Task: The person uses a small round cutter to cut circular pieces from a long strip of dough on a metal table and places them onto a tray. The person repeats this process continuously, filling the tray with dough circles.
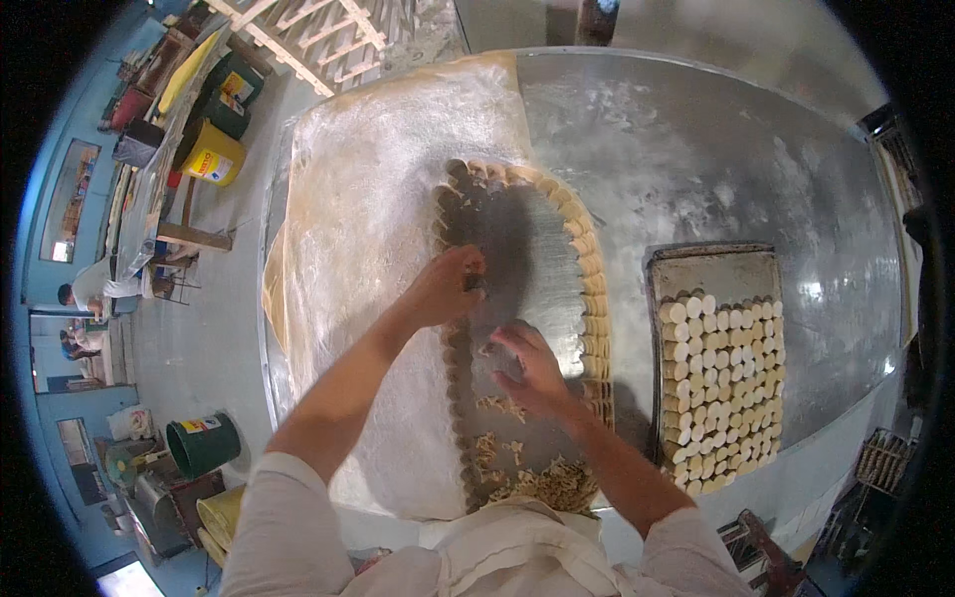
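A large floured sheet of dough (373,224) covers the left part of a metal-topped table (634,149). Its right edge is scalloped by round cuts. My left hand (455,283) is at that edge, its fingers curled around a small dark object that may be a round cutter. To the right and lower, my right hand (526,366) hovers over the bare metal, fingers spread and bent. A curved row of overlapping cut dough rounds (593,298) runs over the top and down the right side. Dough scraps (552,481) are heaped close to my apron, with smaller bits nearby.
On the right lies a baking tray (712,265) with many stacked dough discs (720,373). Wooden racks (321,33) stand beyond the table. Across the floor at left are a yellow bucket (213,153), a green bucket (201,444) and a side table. Other people are far left.
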{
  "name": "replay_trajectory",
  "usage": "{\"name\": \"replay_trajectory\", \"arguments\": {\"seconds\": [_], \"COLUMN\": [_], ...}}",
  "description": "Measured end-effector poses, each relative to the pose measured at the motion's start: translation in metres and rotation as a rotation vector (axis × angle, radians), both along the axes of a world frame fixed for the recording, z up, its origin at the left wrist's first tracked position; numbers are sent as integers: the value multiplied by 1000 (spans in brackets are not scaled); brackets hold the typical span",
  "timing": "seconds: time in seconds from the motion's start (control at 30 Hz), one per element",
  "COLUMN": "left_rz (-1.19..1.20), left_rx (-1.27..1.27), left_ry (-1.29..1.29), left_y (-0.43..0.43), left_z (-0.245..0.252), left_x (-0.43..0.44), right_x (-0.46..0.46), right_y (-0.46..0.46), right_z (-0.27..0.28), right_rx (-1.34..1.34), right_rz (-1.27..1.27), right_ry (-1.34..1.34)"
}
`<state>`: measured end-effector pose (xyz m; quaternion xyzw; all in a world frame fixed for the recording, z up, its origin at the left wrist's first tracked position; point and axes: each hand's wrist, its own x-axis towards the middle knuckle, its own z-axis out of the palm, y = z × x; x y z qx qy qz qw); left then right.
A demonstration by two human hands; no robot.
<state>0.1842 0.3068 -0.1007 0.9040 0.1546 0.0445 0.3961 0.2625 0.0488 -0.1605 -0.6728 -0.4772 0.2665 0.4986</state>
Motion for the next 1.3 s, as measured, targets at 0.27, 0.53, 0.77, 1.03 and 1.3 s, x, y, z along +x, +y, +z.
{"name": "replay_trajectory", "arguments": {"seconds": [0.27,0.53,0.77,1.03,1.3], "left_rz": [360,179,277,710,805], "left_rx": [-711,269,76,-335,-446], "left_ry": [-118,-388,-61,-27,-68], "left_y": [-207,-316,-271,-369,-365], "left_z": [96,173,153,67,85], "left_x": [-42,-10,-83,-170,-158], "right_x": [6,26,149,328,382], "right_y": [-99,-162,-189,-168,-165], "right_z": [60,107,119,85,52], "right_rx": [194,348,137,-414,-412], "right_rz": [23,4,-334,-236,-126], "right_ry": [1415,1881,1183,-294,-395]}}
